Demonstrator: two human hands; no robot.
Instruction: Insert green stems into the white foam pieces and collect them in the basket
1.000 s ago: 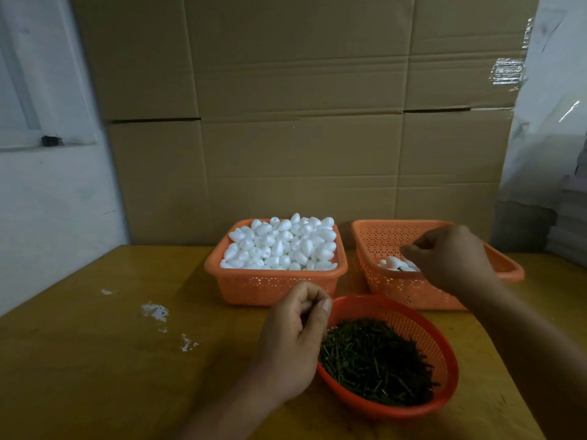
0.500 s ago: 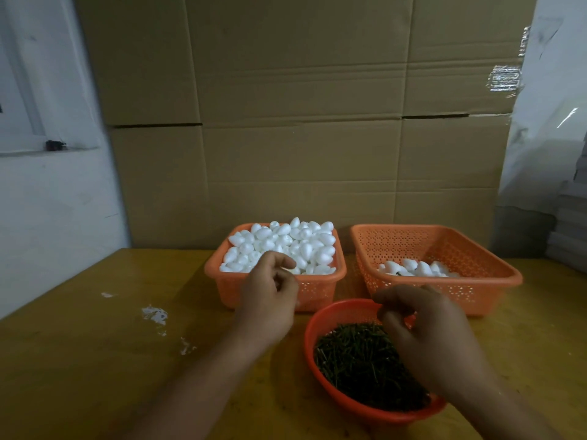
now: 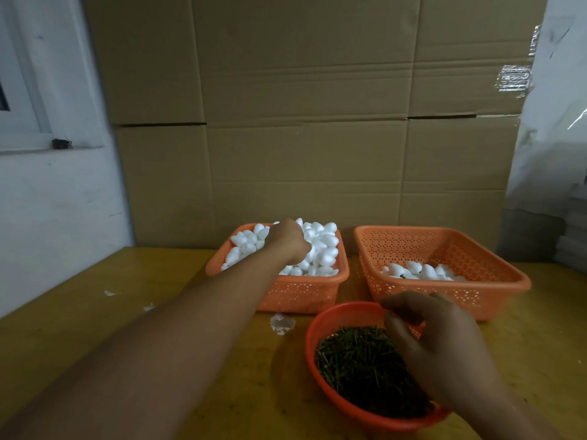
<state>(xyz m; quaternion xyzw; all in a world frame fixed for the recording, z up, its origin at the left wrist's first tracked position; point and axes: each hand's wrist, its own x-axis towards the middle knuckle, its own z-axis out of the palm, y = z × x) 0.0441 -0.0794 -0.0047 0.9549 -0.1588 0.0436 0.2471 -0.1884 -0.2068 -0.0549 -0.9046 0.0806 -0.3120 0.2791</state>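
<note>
Left hand (image 3: 287, 238) was down in the heaped white egg-shaped foam pieces (image 3: 320, 249) in the left orange basket (image 3: 295, 293), grasp not discernible. Right hand (image 3: 435, 341), fingers curled pinching, hung over dark green stems (image 3: 355, 360) in the round basket (image 3: 320, 322). A few foam pieces lay in the right basket (image 3: 489, 296).

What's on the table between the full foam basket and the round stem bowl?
In the head view, a small white scrap lies on the bare wooden table between the foam basket and stem bowl.

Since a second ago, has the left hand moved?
Yes. The left hand went from beside the round stem basket forward onto the full foam basket.
</note>
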